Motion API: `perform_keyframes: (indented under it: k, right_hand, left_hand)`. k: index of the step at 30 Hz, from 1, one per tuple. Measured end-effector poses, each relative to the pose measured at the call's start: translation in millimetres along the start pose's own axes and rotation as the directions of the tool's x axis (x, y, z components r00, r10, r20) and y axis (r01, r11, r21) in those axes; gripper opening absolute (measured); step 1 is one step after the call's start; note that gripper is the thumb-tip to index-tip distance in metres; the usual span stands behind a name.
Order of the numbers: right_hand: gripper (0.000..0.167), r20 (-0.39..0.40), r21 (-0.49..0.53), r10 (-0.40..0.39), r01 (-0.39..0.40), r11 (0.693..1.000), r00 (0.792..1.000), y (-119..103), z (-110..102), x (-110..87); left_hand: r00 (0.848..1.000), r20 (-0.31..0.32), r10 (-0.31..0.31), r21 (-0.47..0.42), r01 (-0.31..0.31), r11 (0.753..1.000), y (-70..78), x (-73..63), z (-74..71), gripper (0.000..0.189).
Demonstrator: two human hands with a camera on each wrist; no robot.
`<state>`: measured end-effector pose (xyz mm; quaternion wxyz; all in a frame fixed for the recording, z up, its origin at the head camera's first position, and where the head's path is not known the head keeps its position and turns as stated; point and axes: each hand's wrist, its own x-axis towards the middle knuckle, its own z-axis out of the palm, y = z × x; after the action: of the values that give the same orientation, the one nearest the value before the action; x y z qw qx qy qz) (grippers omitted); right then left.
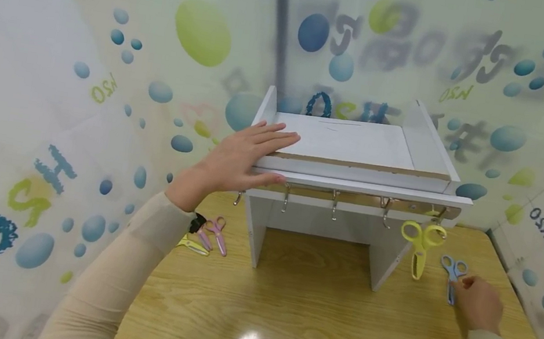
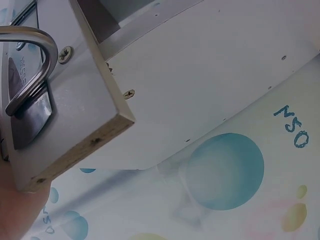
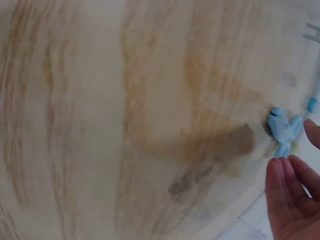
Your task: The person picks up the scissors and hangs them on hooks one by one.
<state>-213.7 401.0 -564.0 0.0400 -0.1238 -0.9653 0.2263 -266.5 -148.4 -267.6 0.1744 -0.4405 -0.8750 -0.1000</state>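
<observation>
My left hand (image 1: 239,159) rests on the left end of a white wooden shelf (image 1: 350,173), its fingers straight across the top and its thumb along the front edge. Metal hooks (image 1: 334,205) line the shelf's front; in the left wrist view one hook (image 2: 47,55) shows close up. Yellow scissors (image 1: 420,250) hang at the right end. Blue scissors (image 1: 451,278) lie on the table to the right. Close beside them is my right hand (image 1: 481,303). In the right wrist view its thumb and fingers (image 3: 287,185) stand apart, with the blue scissors (image 3: 281,127) just beyond them.
On the left of the wooden table (image 1: 293,307), pink scissors (image 1: 219,238) and yellow-green scissors (image 1: 195,246) lie partly behind my left wrist. Patterned sheeting (image 1: 202,33) surrounds the table at the back and sides. The shelf's side panels (image 1: 253,225) stand on the tabletop.
</observation>
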Motion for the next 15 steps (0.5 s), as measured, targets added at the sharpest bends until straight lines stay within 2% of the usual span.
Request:
perform_keyframes:
  k: [5,9,15]
  right_hand:
    - [0.043,0.088,-0.044,0.031,-0.027,0.999,0.996,1.6,4.4,3.5]
    - [0.035,0.108,-0.047,0.025,-0.02,0.999,0.994,-2.1,5.8,5.7]
    - [0.032,0.109,-0.033,0.007,-0.003,0.999,0.994,-3.3,6.0,6.2]
  left_hand:
    - [1.0,0.005,-0.002,0.001,0.002,1.0,0.6,0.1,-0.3,0.094]
    - [1.0,0.008,-0.006,-0.001,0.006,1.0,1.2,0.4,-1.0,0.094]
    - [1.0,0.022,-0.016,-0.01,0.016,1.0,1.9,0.8,-1.9,0.096]
